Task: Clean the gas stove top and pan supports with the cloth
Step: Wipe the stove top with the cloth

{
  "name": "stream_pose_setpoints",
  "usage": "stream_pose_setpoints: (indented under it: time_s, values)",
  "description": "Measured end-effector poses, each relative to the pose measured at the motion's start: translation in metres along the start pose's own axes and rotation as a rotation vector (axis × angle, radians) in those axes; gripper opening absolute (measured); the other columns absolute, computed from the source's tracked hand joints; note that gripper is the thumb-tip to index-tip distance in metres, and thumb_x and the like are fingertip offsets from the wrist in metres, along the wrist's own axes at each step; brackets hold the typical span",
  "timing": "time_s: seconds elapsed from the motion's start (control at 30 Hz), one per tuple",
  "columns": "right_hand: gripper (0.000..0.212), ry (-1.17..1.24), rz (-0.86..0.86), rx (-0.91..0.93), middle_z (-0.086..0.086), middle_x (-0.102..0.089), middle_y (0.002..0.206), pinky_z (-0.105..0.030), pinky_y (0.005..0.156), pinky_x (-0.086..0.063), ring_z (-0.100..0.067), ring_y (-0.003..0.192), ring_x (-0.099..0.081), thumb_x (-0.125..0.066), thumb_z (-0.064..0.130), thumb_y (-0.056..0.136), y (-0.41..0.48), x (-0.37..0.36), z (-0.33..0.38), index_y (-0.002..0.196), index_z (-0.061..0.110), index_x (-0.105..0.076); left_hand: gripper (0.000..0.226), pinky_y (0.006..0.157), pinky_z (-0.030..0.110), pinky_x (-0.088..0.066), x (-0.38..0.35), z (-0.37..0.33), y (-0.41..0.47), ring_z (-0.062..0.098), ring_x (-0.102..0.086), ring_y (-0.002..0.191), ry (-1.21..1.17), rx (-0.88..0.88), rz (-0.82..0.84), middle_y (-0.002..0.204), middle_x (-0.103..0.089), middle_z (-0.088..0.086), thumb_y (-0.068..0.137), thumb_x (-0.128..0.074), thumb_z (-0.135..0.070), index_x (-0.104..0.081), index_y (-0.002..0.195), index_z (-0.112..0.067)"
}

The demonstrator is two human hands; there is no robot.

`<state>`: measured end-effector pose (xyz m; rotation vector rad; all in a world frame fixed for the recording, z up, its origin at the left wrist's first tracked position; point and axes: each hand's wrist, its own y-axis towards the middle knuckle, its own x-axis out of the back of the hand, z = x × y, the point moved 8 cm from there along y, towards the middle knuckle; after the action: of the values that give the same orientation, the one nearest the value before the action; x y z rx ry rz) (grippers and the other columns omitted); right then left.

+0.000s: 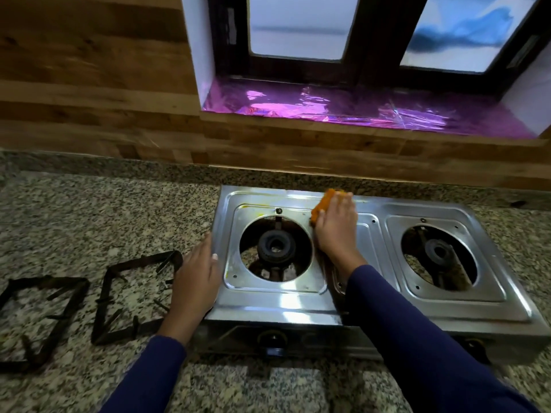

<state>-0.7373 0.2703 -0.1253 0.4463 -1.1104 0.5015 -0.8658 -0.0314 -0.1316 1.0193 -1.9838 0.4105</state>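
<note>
A steel two-burner gas stove sits on the granite counter, its top bare of pan supports. My right hand presses an orange cloth onto the stove top behind the left burner, near the rear rim. The hand covers most of the cloth. My left hand rests flat with straight fingers against the stove's left edge. Two dark square pan supports lie on the counter to the left: one support beside my left hand, the other support at the far left. Yellow stains mark the top near the left burner.
The right burner sits in its round opening. Control knobs line the stove's front face. A wood-look wall rises behind the granite counter. A window sill with purple foil is above the stove.
</note>
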Motion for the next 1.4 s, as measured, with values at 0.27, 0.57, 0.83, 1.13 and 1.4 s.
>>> stream_pose_setpoints:
  time_s: [0.27, 0.57, 0.83, 1.13, 1.4]
  values:
    - [0.064, 0.035, 0.178, 0.085, -0.022, 0.011, 0.163, -0.042, 0.122, 0.003, -0.036, 0.151, 0.01, -0.028, 0.034, 0.106, 0.013, -0.029, 0.07, 0.156, 0.004, 0.001, 0.052, 0.108, 0.04, -0.041, 0.003, 0.003, 0.0, 0.023, -0.039, 0.138, -0.077, 0.023, -0.022, 0.154, -0.04, 0.005, 0.104, -0.037, -0.024, -0.028, 0.154, -0.014]
    - [0.063, 0.044, 0.424, 0.673, -0.024, -0.007, 0.163, -0.038, 0.122, -0.002, -0.035, 0.152, -0.004, -0.037, 0.03, 0.105, -0.042, -0.078, 0.232, 0.155, 0.0, -0.015, 0.057, 0.105, 0.042, -0.043, 0.009, 0.005, 0.0, 0.023, -0.042, 0.137, -0.175, 0.041, -0.096, 0.155, -0.038, 0.003, 0.103, -0.03, -0.041, -0.021, 0.156, -0.021]
    - [0.063, -0.085, 0.295, 0.628, -0.015, -0.017, 0.163, -0.048, 0.12, -0.013, -0.03, 0.15, -0.017, -0.041, 0.029, 0.099, -0.03, -0.059, 0.195, 0.155, 0.01, -0.02, 0.07, 0.106, 0.045, -0.042, 0.014, 0.007, -0.005, 0.023, -0.037, 0.14, -0.162, 0.057, -0.15, 0.159, -0.031, 0.001, 0.097, -0.016, -0.061, -0.018, 0.156, -0.023]
    - [0.054, -0.032, -0.058, -0.08, -0.022, -0.041, 0.142, -0.055, 0.11, -0.033, -0.039, 0.132, -0.037, -0.04, 0.029, 0.086, 0.007, 0.022, -0.024, 0.135, 0.006, -0.042, 0.073, 0.112, 0.047, -0.035, 0.012, 0.006, -0.004, 0.022, -0.033, 0.143, -0.127, 0.056, -0.132, 0.157, -0.034, 0.003, 0.097, -0.013, -0.062, -0.028, 0.153, -0.017]
    - [0.055, 0.073, 0.021, 0.02, -0.028, -0.033, 0.148, -0.05, 0.115, -0.027, -0.044, 0.137, -0.03, -0.041, 0.023, 0.092, 0.006, -0.012, 0.035, 0.14, -0.002, -0.037, 0.077, 0.11, 0.04, -0.034, 0.014, 0.001, -0.006, 0.022, -0.036, 0.141, -0.186, 0.023, -0.133, 0.155, -0.037, 0.004, 0.095, -0.013, -0.064, -0.029, 0.153, -0.017]
